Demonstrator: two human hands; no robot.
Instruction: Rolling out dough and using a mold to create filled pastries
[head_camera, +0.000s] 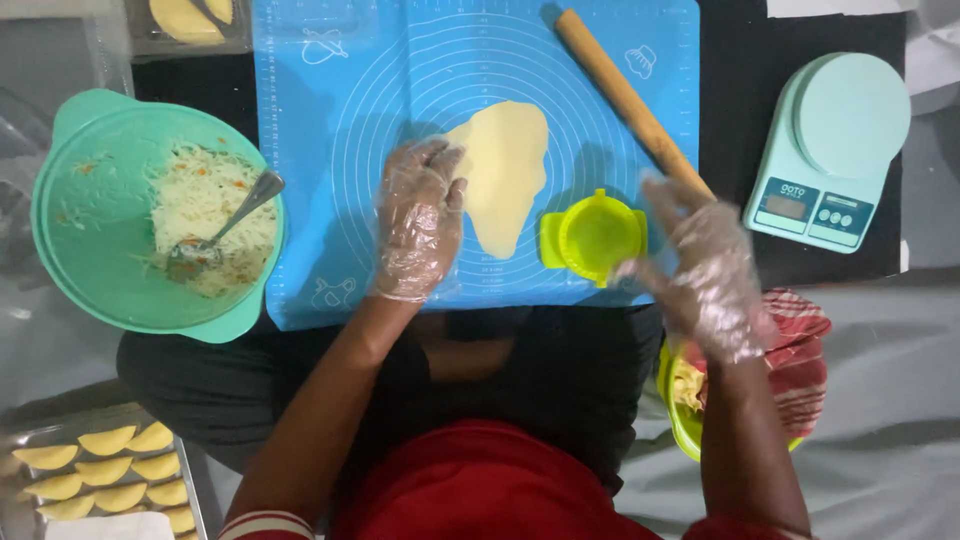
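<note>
Left hand (418, 222), gloved, fingers flat and released, pressing edge of rolled dough sheet (503, 172) lying mid blue silicone mat (300, 150). Right hand (705, 275), fingers loosely spread, grasping nothing, hovering beside yellow-green dumpling press (594, 237). Cutting step pending; press needing centring over dough.

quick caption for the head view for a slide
Gloved left hand presses dough on a blue mat; right hand by a yellow press.

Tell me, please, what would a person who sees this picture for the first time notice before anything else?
Probably the bright blue mat in the middle, where a pale rolled-out piece of dough lies with the gloved left hand resting on its edge. Just right of it sits a yellow-green round press, which the gloved right hand touches. At far left, a green bowl holds shredded filling and a spoon.
</note>
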